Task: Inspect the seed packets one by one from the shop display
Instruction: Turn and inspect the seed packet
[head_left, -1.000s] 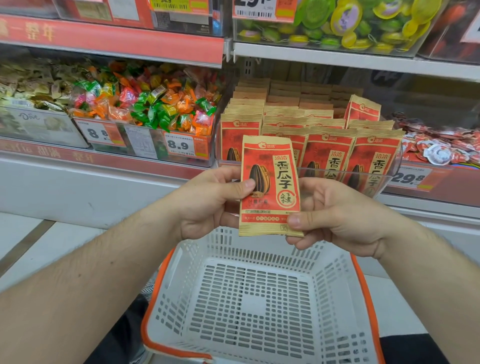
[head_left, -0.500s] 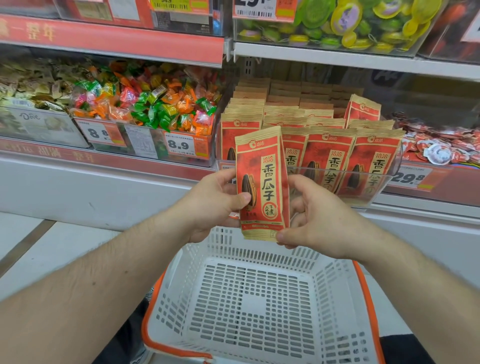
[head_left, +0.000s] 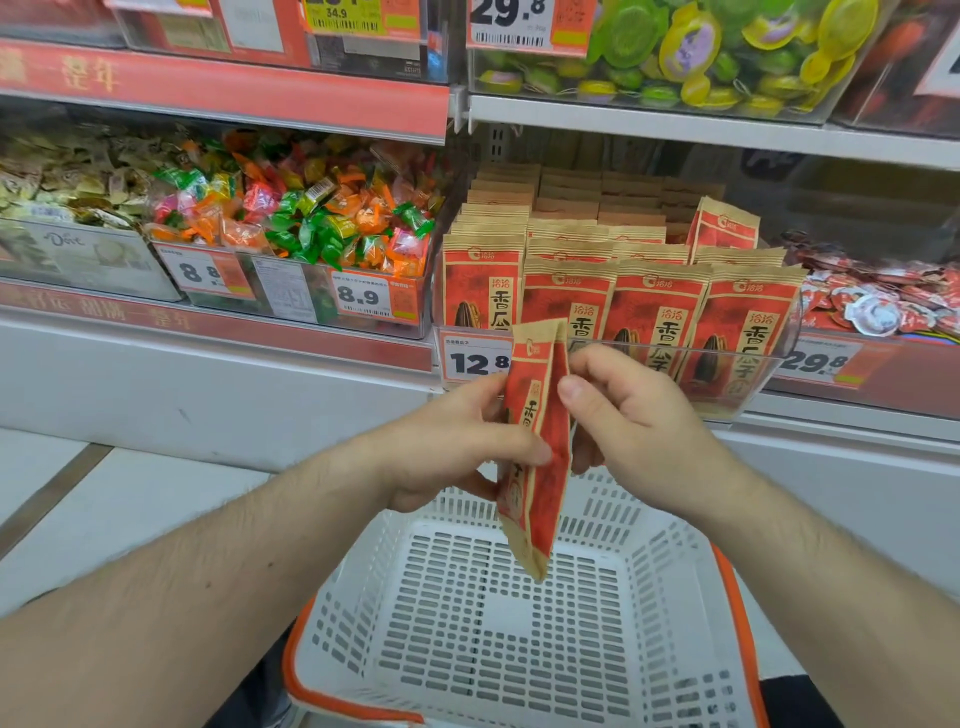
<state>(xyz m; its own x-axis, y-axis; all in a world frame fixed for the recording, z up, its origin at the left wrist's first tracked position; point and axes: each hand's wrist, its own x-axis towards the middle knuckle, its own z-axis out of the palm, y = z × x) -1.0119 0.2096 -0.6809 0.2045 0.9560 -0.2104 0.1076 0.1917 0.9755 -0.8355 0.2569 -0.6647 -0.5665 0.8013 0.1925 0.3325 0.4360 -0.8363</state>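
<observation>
A flat red-and-tan paper seed packet (head_left: 535, 452) is held edge-on above the white slotted plastic basket (head_left: 498, 644), just in front of the clear display bin (head_left: 748, 374) of matching packets. It is pinched by the left hand (head_left: 457, 447) and by the right hand (head_left: 628, 415). Inspection of this one packet appears under way, seemingly mid-turn; its other face probably needs viewing next, which calls for a steady pinch.

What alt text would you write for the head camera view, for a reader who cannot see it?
Two bare hands, left hand and right hand, hold a red seed packet edge-on above a white basket. Behind, a clear shelf bin holds rows of matching packets.
</observation>
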